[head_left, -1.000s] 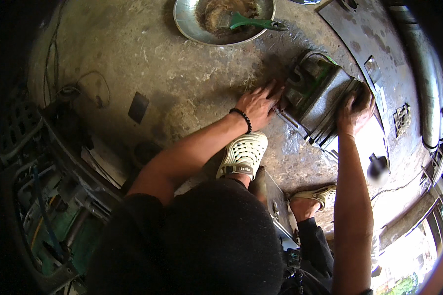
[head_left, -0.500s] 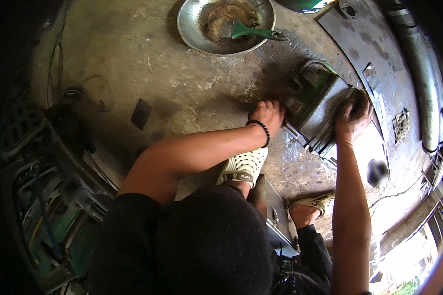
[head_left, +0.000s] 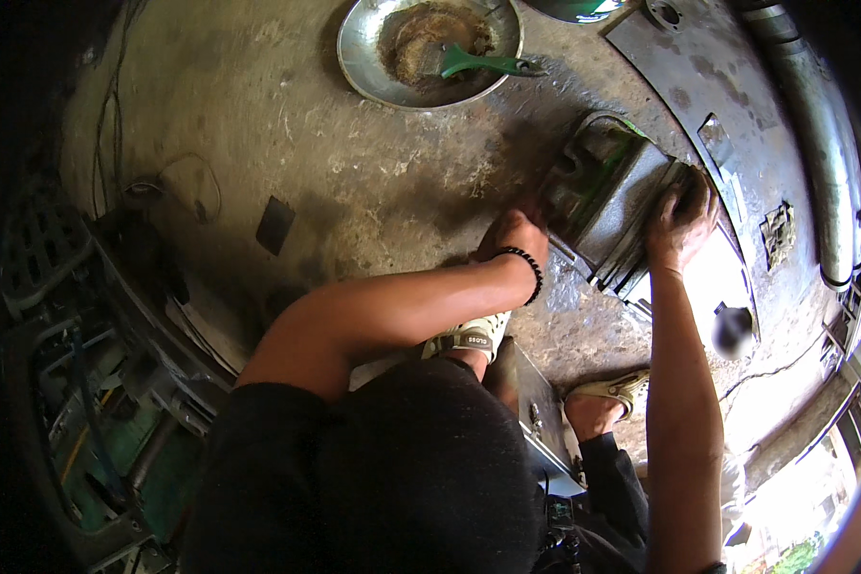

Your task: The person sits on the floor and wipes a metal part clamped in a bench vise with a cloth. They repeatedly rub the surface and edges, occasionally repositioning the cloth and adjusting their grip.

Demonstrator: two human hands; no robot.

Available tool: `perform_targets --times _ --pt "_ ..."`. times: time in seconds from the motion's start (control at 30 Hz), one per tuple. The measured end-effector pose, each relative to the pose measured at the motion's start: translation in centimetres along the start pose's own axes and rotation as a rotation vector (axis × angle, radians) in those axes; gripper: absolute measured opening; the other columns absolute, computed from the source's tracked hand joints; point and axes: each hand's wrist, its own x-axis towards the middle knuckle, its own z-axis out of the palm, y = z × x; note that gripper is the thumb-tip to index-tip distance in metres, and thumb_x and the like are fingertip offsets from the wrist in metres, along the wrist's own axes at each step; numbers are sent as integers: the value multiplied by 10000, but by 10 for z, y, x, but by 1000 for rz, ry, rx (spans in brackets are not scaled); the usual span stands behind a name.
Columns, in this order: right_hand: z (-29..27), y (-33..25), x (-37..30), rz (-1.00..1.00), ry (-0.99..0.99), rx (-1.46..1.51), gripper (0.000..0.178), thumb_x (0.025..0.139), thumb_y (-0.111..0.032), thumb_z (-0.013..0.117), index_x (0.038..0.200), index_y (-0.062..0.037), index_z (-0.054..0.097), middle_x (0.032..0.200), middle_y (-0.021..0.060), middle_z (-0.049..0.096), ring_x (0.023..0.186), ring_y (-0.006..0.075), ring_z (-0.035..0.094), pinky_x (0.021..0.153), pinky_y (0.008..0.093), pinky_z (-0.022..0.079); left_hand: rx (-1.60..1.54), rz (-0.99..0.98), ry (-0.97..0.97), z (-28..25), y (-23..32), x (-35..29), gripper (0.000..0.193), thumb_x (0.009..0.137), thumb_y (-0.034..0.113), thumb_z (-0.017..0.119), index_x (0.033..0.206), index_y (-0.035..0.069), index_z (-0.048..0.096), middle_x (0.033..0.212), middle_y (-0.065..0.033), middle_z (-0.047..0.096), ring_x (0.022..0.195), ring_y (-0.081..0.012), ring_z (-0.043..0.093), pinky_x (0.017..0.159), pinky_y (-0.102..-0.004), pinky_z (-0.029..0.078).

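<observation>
A heavy block-shaped metal vise, green and grey with dark ribbed edges, rests on the stained floor in front of me. My right hand grips its right end, the fingers curled over the dark edge. By the vise's lower left side is my left hand, a black braided bracelet on its wrist. That hand is closed like a fist, and whatever its fingers hold is hidden behind it.
A round metal pan with brown grit holds a green-handled brush. To the right lie a flat metal sheet and a long pipe. A dark square piece lies left. Below me is a metal box seat.
My left hand has turned at the wrist and shifted slightly down and left along the vise's side. My right hand stays on the vise, which sits nearly the same.
</observation>
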Motion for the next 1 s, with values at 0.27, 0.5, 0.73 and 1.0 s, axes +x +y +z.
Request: perform_targets --times 0.27,0.5,0.73,1.0 --pt "2 2 -2 56 -4 30 389 849 -191 609 1221 -86 648 1254 154 608 1192 350 549 1054 455 395 -769 -82 452 28 -44 -60 696 844 202 647 1448 -30 389 1053 -221 633 948 -398 644 847 -485 539" --pt "3 2 -1 58 -6 3 388 854 -202 609 1221 -82 648 1251 152 608 1187 350 551 1053 456 394 -614 -96 508 28 -23 -11 342 840 174 633 1129 -9 635 1080 -189 588 1011 -329 600 848 -454 495" --pt "2 -2 0 71 -14 11 390 860 -206 598 1222 -68 639 1241 167 605 1183 358 547 1047 459 398 -346 -31 99 -3 -26 2 246 912 176 555 1057 98 738 966 -75 739 936 -247 685 858 -457 469" --pt "1 -3 1 128 -62 -16 403 848 -195 597 1223 -48 626 1235 185 593 1186 371 536 1046 466 395 -694 56 274 19 -87 -29 314 825 180 614 1115 61 638 985 -188 675 935 -358 681 831 -475 563"
